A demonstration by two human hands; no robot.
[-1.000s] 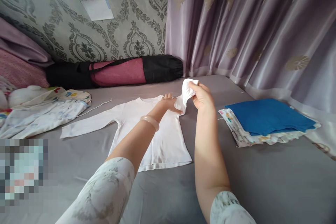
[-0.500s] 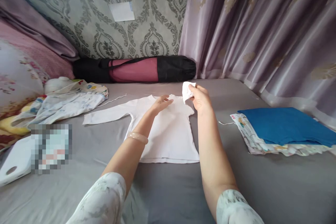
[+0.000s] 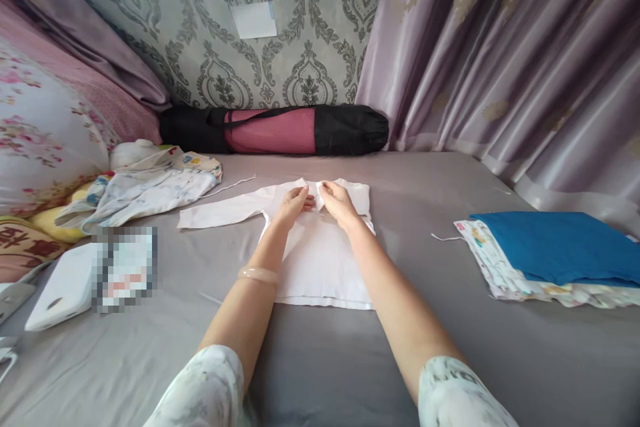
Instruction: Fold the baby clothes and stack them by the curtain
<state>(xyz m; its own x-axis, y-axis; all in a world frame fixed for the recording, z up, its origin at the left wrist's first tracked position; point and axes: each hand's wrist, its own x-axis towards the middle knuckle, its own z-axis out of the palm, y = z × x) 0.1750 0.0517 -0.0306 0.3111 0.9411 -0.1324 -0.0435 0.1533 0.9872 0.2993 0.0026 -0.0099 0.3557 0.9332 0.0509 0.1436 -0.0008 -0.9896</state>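
A small white long-sleeved shirt [image 3: 320,260] lies flat on the grey sheet, its neck toward the wall. One sleeve stretches out to the left; the other is folded inward across the chest. My right hand [image 3: 336,201] grips the cuff end of that folded sleeve near the middle of the upper chest. Just left of it, my left hand [image 3: 296,203] hovers over the shirt with its fingers apart, holding nothing. The fingertips of both hands are close together below the neckline.
On the right lies a stack of folded clothes with a blue garment [image 3: 555,247] on top. Rumpled patterned clothes [image 3: 150,187] and a white device [image 3: 65,287] are at the left. A black and pink rolled bag [image 3: 270,131] lies against the wall.
My right hand has carried the sleeve's cuff leftward from the shirt's right shoulder to the middle of the chest. My left hand stays over the upper chest. The view has shifted slightly left.
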